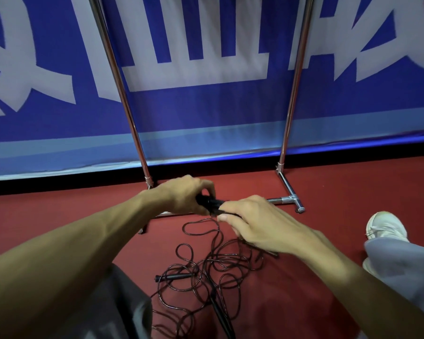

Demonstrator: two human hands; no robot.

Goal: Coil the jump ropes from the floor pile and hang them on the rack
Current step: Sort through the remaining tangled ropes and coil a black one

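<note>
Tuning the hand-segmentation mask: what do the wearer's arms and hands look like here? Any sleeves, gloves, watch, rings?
Both are bare. The left hand and right hand show no gloves and no rings. The left forearm and right forearm are uncovered to the frame edge: no sleeves, watch, band or markings in view.

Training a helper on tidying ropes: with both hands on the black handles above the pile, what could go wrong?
Left hand and right hand grip black handles whose cord likely runs into the tangled floor pile; lifting could tighten knots or drag the loose handle. Loops might snag the rack foot.
</note>
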